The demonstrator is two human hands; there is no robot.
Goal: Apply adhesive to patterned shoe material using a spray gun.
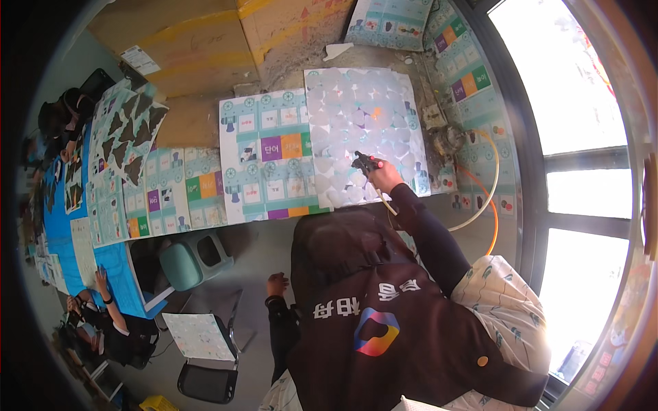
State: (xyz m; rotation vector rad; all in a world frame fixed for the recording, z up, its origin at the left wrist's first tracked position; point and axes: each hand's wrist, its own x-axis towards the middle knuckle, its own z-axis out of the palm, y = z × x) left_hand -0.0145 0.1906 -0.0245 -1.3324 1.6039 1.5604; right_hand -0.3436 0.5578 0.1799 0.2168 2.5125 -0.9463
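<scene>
My right hand [386, 176] is closed round a black spray gun [365, 163], whose nozzle points over the table. Under it lies a board [419, 159] covered with many pale, greyish rounded pieces [346, 123] set close together. A small orange mark shows among them. From the gun a thin pale hose [388, 204] runs down by my wrist. My left hand [277, 283] hangs low beside my dark apron [336, 335], away from the table, its fingers loosely bent and apart with nothing visible in them.
Printed sheets [264, 179] cover the table to the left. Large cardboard boxes [199, 48] stand behind. A yellow hose [495, 164] and an orange hose [495, 226] hang near the window at right. A green stool [184, 264] and a chair [209, 380] stand left; other people [127, 335] sit at a blue table [123, 274].
</scene>
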